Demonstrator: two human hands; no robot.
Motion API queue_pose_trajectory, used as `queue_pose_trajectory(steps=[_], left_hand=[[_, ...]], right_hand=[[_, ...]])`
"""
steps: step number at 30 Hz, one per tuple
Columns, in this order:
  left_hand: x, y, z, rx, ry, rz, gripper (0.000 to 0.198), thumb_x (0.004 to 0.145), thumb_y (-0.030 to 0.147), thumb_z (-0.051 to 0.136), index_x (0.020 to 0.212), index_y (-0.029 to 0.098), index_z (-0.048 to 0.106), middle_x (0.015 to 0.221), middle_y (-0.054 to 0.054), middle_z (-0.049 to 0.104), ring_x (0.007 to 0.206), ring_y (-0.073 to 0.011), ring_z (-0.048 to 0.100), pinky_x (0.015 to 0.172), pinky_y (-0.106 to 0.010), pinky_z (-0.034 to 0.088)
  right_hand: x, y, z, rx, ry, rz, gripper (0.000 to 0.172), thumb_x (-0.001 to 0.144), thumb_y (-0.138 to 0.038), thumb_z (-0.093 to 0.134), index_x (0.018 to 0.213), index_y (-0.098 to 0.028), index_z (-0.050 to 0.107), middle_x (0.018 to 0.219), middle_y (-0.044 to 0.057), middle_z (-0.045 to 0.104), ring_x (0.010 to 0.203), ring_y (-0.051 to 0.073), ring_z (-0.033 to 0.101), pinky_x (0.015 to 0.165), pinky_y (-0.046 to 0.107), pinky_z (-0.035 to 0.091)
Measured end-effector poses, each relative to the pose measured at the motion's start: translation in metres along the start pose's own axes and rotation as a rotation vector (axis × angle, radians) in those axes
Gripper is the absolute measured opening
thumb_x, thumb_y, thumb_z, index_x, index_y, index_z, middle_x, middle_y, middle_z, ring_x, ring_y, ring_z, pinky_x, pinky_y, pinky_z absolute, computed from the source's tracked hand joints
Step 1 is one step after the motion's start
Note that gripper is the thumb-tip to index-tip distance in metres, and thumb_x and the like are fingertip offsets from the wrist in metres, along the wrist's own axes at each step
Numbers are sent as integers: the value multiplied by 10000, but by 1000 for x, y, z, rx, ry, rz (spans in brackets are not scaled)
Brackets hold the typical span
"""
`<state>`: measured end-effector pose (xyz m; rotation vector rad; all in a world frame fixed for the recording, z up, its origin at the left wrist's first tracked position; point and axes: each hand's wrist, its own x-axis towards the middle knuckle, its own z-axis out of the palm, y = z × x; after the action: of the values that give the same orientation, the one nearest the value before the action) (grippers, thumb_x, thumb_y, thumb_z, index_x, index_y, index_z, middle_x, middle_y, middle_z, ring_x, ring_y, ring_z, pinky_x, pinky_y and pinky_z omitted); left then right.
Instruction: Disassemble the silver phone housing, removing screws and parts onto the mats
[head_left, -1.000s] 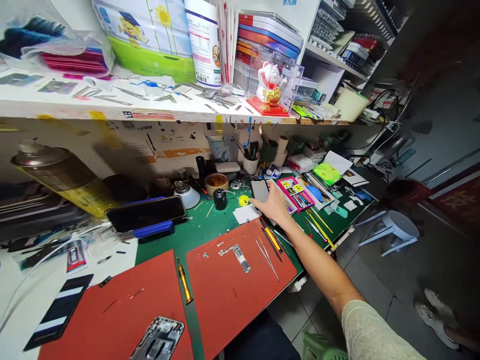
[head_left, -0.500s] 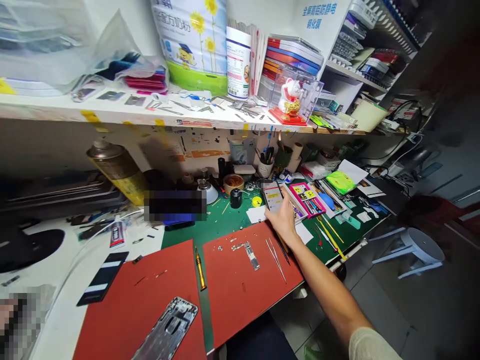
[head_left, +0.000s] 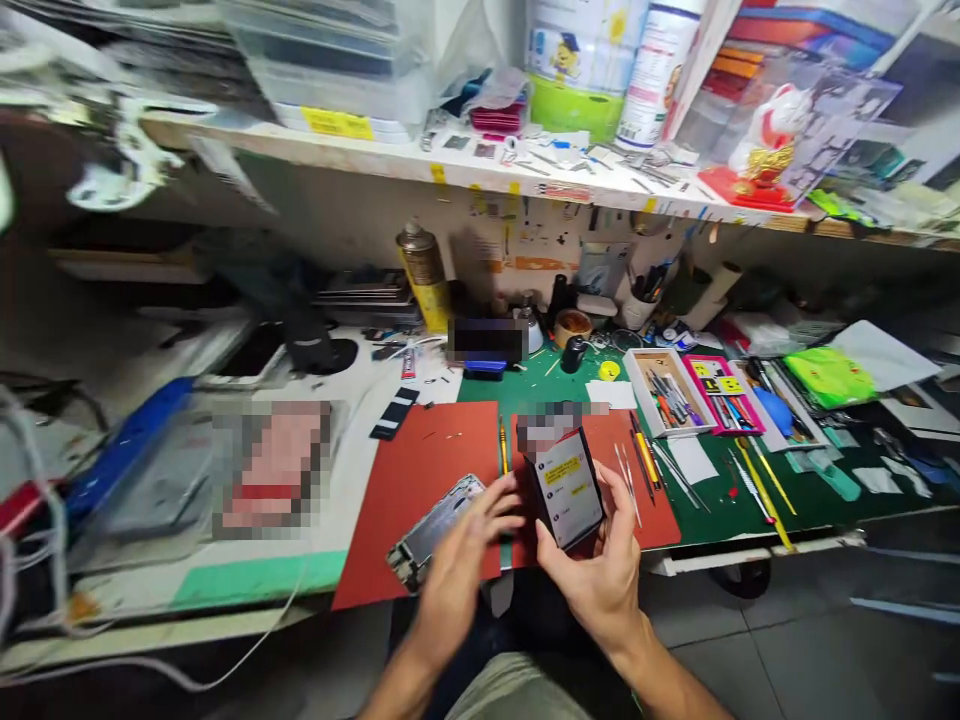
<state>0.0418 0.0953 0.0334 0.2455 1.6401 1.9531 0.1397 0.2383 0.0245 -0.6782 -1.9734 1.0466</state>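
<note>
A smartphone [head_left: 574, 492] with a lit screen of message bubbles is held upright and slightly tilted by my right hand [head_left: 604, 565]. Its top part is blurred out. To its left is my left hand [head_left: 465, 560], fingers apart and empty, over the edge of a dismantled phone frame [head_left: 435, 525]. That frame lies on the left red mat [head_left: 375, 555]. The right red mat [head_left: 652, 510] lies behind the lit phone, with tweezers [head_left: 626, 475] near its right side. A gold screwdriver [head_left: 503, 445] lies in the gap between the mats.
Trays of tools [head_left: 664, 395] stand at the right on the green mat [head_left: 697, 490]. A spray can [head_left: 424, 275] and a black bottle [head_left: 573, 353] stand at the back. A shelf [head_left: 510, 180] overhangs the bench. Clear bags [head_left: 150, 510] lie at the left.
The lit phone has come from the back right towards me in my right hand. My left hand has come into view. The camera view has swung left.
</note>
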Motion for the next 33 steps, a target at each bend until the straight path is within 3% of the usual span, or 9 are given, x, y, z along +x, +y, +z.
queue_pose_trajectory(steps=[2, 4, 9, 13, 16, 19, 26, 33], left_hand=[[6, -7, 30, -313, -96, -123, 618, 977, 630, 678, 1450, 232, 702, 1488, -150, 684, 1375, -361, 640, 1189, -503, 508], [13, -13, 45, -505, -201, -226, 627, 1010, 595, 655, 1516, 226, 639, 1522, -147, 662, 1454, -365, 580, 1241, -536, 460], [27, -11, 41, -641, -353, -341, 597, 1073, 566, 556, 1537, 194, 609, 1509, -173, 669, 1423, -396, 612, 1167, -599, 534], [38, -15, 38, -615, -363, -335, 545, 1089, 508, 546, 1519, 181, 617, 1474, -172, 694, 1365, -387, 660, 1053, -564, 627], [44, -20, 41, -585, -376, -323, 531, 1098, 491, 527, 1524, 183, 605, 1456, -173, 705, 1329, -377, 685, 944, -524, 682], [48, -24, 42, -559, -384, -326, 536, 1101, 496, 519, 1538, 195, 586, 1441, -166, 715, 1327, -375, 686, 910, -519, 691], [50, -34, 41, -654, -340, -299, 523, 1068, 502, 592, 1471, 175, 662, 1442, -144, 720, 1428, -380, 608, 1215, -543, 485], [48, -32, 43, -676, -297, -250, 519, 1030, 484, 648, 1457, 189, 670, 1479, -120, 697, 1492, -369, 538, 1269, -520, 399]], right_hand=[[-12, -6, 6, -6, -6, -33, 911, 876, -403, 839, 1629, -306, 336, 1510, 188, 585, 1326, 372, 676, 1060, 615, 639], [-18, -7, 6, -6, -33, -46, 904, 896, -400, 829, 1643, -312, 327, 1533, 187, 561, 1375, 375, 639, 1080, 618, 628], [-10, 9, -12, 89, -167, 96, 654, 1005, -431, 675, 1600, -321, 428, 1577, 163, 536, 1400, 338, 622, 1098, 572, 621], [8, 36, -14, 322, -270, 225, 463, 1055, -455, 577, 1481, -275, 560, 1429, 137, 693, 1250, 291, 728, 1013, 479, 658], [14, 53, -8, 445, -348, 255, 503, 1029, -488, 616, 1470, -249, 574, 1309, 123, 764, 1146, 287, 773, 947, 449, 673], [15, 62, -5, 513, -375, 245, 582, 1011, -513, 647, 1518, -248, 540, 1338, 128, 755, 1166, 298, 770, 968, 458, 666], [10, 62, -13, 551, -512, 343, 769, 978, -511, 733, 1629, -247, 421, 1430, 158, 698, 1148, 287, 763, 940, 436, 678], [13, 62, -13, 526, -558, 356, 832, 952, -440, 791, 1650, -234, 389, 1454, 169, 683, 1168, 275, 756, 932, 378, 676]])
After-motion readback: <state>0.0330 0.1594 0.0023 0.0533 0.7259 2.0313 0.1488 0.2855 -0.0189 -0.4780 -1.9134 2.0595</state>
